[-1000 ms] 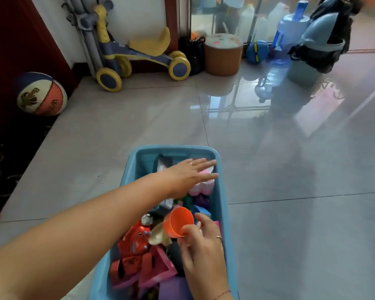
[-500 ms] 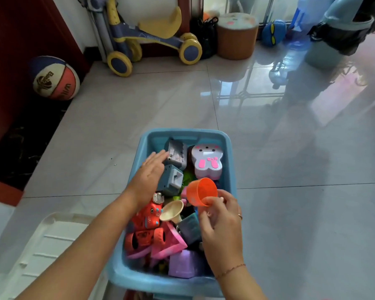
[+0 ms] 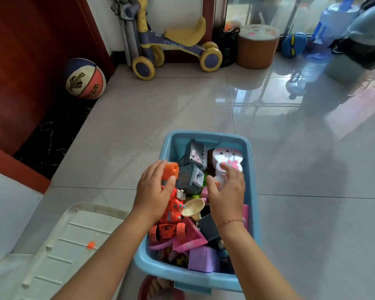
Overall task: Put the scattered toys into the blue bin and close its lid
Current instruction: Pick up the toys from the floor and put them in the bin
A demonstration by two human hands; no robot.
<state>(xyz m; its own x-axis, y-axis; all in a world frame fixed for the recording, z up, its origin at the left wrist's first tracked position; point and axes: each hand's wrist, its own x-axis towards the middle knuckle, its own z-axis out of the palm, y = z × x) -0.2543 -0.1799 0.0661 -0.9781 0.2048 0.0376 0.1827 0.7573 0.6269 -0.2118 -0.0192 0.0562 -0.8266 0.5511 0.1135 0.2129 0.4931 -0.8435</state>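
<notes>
The blue bin [image 3: 206, 135] stands on the tiled floor in front of me, filled with several toys: grey blocks [image 3: 191, 178], a white rabbit toy [image 3: 227, 158], a red car [image 3: 171, 211], a beige funnel [image 3: 193, 207], a pink triangle [image 3: 188, 237] and a purple block [image 3: 204, 258]. My left hand [image 3: 154, 191] grips an orange cup [image 3: 171, 170] over the bin's left side. My right hand [image 3: 226, 193] hovers over the toys with relaxed fingers touching the rabbit toy. The bin's translucent white lid [image 3: 74, 245] lies on the floor to the left.
A basketball [image 3: 86, 79] rests by the red door at left. A yellow ride-on trike [image 3: 171, 44], a brown stool [image 3: 257, 46] and a blue water jug [image 3: 333, 24] line the far wall. My foot [image 3: 158, 286] shows below the bin.
The orange cup has passed from my right hand to my left hand, which came back toward the bin's left side. My right hand moved forward onto the rabbit toy.
</notes>
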